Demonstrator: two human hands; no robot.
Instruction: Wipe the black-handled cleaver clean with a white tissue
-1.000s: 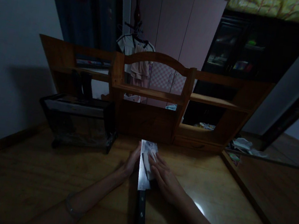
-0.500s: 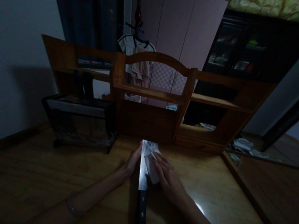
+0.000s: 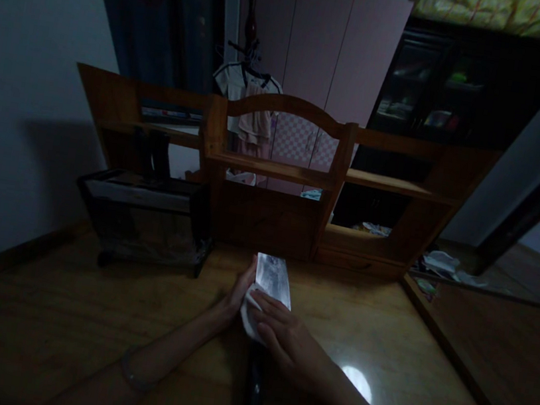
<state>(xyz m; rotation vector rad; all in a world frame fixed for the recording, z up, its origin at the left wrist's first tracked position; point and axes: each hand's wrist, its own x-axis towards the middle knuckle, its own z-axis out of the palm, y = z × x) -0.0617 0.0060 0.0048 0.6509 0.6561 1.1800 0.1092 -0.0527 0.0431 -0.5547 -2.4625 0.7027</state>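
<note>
A cleaver (image 3: 274,275) with a broad shiny blade and a black riveted handle lies in front of me, its handle toward me. My left hand (image 3: 240,291) holds the blade by its left edge, the fingers partly hidden behind it. A white cloth (image 3: 250,317) is pressed on the lower blade under my right hand (image 3: 284,332). The fingers of that hand lie together over the cloth, near the handle end, and hide part of the blade.
The wooden tabletop (image 3: 172,323) lies beneath my hands. A black knife block (image 3: 142,218) with dark handles stands at the back left. Behind is a wooden shelf unit (image 3: 274,173) with a drawer at its right. A raised edge runs along the table's right side.
My right hand has slid the cloth left and toward me, from the blade's right side to near the handle. The upper blade shows more. My left hand stays in place.
</note>
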